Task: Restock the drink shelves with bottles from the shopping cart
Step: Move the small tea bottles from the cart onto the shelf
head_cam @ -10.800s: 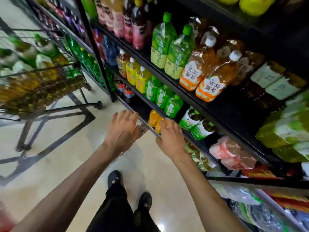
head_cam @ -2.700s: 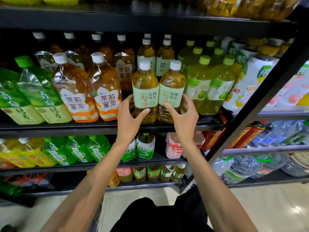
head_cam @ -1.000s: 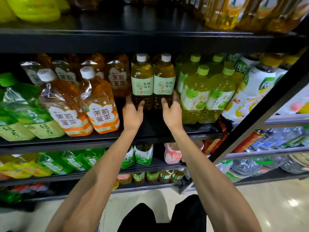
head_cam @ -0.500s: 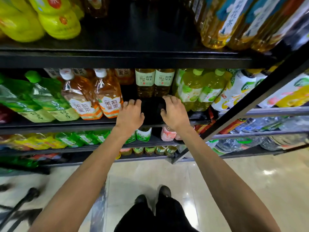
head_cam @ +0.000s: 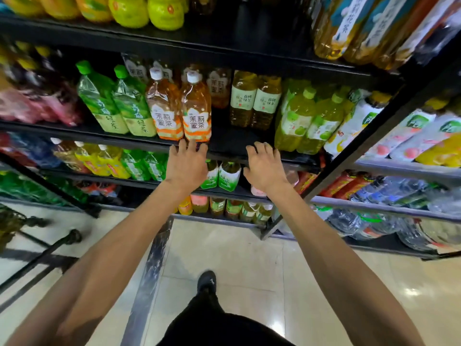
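Note:
Two golden green-tea bottles with pale green labels stand side by side deep on the black middle shelf. My left hand hovers at the shelf's front edge below an orange jasmine-tea bottle, fingers relaxed and holding nothing. My right hand is at the same edge, a little right, fingers loosely bent and empty. Both hands are apart from the two tea bottles. A black cart frame shows at the lower left, blurred.
Green tea bottles stand left of the orange ones, lime-green apple drinks to the right. Yellow bottles fill the top shelf. Smaller bottles line the lower shelves. A slanted black post divides the shelving. Pale tiled floor lies below.
Both hands have drawn back from the two tea bottles to the shelf's front edge and hold nothing. The view has pulled back and turned left, and the cart frame has come into view.

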